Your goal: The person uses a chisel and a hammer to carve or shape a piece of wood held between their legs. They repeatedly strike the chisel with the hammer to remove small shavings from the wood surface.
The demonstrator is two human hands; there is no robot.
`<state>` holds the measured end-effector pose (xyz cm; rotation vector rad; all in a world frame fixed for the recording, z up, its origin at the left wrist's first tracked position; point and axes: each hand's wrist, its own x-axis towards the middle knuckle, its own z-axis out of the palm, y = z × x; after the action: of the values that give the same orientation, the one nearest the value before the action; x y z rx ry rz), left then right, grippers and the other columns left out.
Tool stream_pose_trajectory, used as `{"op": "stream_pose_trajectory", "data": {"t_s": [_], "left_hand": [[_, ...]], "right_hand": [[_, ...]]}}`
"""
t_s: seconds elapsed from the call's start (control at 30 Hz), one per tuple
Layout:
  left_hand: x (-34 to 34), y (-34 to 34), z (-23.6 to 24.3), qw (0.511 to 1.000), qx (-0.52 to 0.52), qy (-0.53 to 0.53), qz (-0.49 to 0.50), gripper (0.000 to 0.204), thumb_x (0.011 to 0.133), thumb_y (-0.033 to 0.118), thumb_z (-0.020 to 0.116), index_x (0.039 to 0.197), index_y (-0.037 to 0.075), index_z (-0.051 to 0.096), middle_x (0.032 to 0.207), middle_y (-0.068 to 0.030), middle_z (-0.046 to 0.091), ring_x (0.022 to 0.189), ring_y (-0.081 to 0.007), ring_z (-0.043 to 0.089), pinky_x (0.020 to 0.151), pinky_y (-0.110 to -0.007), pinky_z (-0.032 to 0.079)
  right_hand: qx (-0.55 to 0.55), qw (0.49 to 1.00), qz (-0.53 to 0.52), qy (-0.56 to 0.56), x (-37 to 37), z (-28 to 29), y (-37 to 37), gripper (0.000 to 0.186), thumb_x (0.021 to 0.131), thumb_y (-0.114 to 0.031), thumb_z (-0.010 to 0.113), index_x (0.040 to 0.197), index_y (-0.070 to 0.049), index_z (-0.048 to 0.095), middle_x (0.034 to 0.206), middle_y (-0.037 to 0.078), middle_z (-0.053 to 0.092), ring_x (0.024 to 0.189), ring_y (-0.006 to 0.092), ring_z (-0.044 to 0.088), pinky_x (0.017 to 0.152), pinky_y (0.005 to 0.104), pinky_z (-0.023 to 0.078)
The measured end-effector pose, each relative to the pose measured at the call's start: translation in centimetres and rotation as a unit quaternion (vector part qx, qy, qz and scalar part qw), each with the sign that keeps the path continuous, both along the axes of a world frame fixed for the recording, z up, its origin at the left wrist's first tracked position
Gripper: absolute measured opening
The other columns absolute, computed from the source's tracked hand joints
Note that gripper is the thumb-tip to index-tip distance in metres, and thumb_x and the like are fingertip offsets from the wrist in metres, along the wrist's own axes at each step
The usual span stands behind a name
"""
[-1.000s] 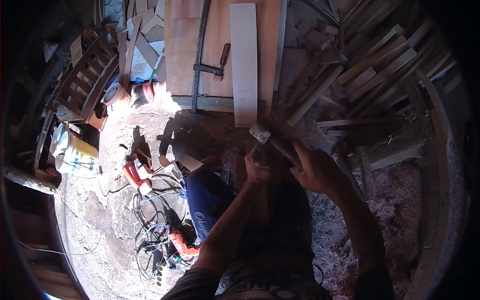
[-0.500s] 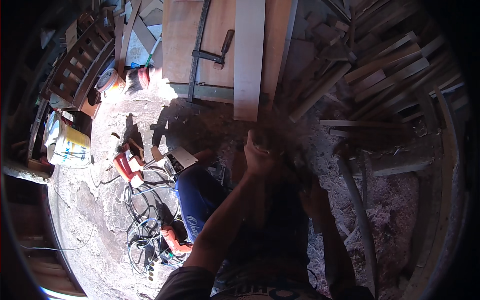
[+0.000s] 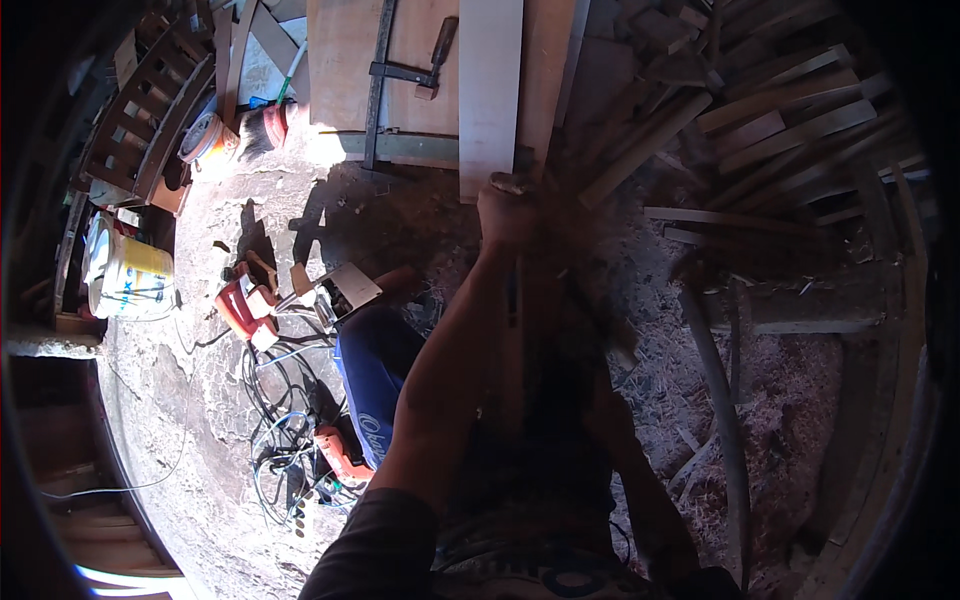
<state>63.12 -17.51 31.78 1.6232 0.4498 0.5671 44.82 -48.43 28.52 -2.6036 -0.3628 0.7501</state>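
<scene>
so, our left hand (image 3: 507,215) is up in the upper middle of the frame, fingers curled tight round a small rounded thing (image 3: 510,183) with a pale, rough-looking end poking out on top. it overlaps the bottom end of a long smooth pale board (image 3: 490,90), though we can't tell if they touch. our right hand (image 3: 603,415) sits lower, right of centre, in deep shadow, so no clue whether its fingers are wide or narrow. near it is a blocky pale-brown piece (image 3: 623,348), too dark to name.

texture-wise: flat plywood panel (image 3: 338,70) at the top, with a dark metal bar clamp (image 3: 404,72) with a wooden handle over it, rough wood offcuts (image 3: 790,130) heaped upper right, curly shavings (image 3: 690,410) lower right, and cracked, flaky floor (image 3: 190,400) on the left. an orange drill (image 3: 340,457) lies by tangled cables (image 3: 265,385) lower left.

for labels, there's print on the yellow-and-white bucket (image 3: 130,275) at far left and pale lettering on our blue trousers (image 3: 375,420).

compared with a second ago, when our right hand had a blocky-headed hammer raised mid-frame, that hand is now lower, and our left has gone up to the board's end.
</scene>
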Motion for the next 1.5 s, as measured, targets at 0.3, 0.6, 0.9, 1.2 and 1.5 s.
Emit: {"op": "stream_pose_trajectory", "data": {"t_s": [0.3,0.6,0.9,1.2,1.5], "left_hand": [[-5.9,-5.2,2.9,0.98,0.025,-0.191,0.048,0.018,0.078,0.009,0.074,0.091,-0.001,0.068,0.086,-0.0041,0.069,0.075,-0.0125,0.063,0.067,-0.03,0.051],[1.4,0.0,-1.6,0.999,0.018,0.035,0.008,0.021,0.081,0.017,0.071,0.086,-0.002,0.067,0.081,-0.0095,0.07,0.081,-0.0163,0.068,0.073,-0.033,0.052],[5.6,4.6,-2.4,0.974,-0.142,0.174,-0.007,0.025,0.079,0.019,0.075,0.09,-0.002,0.069,0.083,-0.009,0.071,0.074,-0.018,0.067,0.067,-0.034,0.052],[5.5,0.6,-2.3,0.975,-0.063,0.213,-0.004,0.024,0.074,0.005,0.069,0.098,0.006,0.068,0.073,-0.0076,0.06,0.061,-0.0198,0.058,0.056,-0.034,0.047],[5.5,0.2,-0.6,0.948,0.076,0.143,-0.273,0.018,0.078,0.015,0.076,0.09,0.004,0.067,0.072,-0.0022,0.064,0.064,-0.0117,0.06,0.059,-0.029,0.048]], "right_hand": [[-0.024,1.0,-0.013,-0.004,0.4,-1.4,-1.4,0.071,0.089,-0.023,0.057,0.15,-0.015,0.023,0.082,0.03,0.066,0.079,0.0511,0.064,0.07,0.0613,0.05],[0.005,0.999,0.018,-0.029,1.5,-1.7,-1.2,0.058,0.091,-0.026,0.056,0.143,-0.014,0.033,0.082,0.03,0.066,0.078,0.0509,0.064,0.069,0.0617,0.05],[0.003,1.0,0.018,0.016,-0.2,-0.6,-0.9,0.057,0.091,-0.027,0.057,0.142,-0.012,0.035,0.09,0.031,0.067,0.084,0.0508,0.065,0.074,0.0617,0.05],[0.006,0.999,-0.044,0.021,1.3,0.2,-1.5,0.057,0.089,-0.028,0.061,0.138,-0.006,0.041,0.1,0.031,0.066,0.091,0.0507,0.064,0.079,0.059,0.051],[0.044,0.998,-0.037,0.028,2.6,-1.6,-2.5,0.066,0.091,-0.032,0.062,0.146,-0.009,0.032,0.093,0.031,0.067,0.085,0.0505,0.064,0.071,0.0599,0.051]]}}
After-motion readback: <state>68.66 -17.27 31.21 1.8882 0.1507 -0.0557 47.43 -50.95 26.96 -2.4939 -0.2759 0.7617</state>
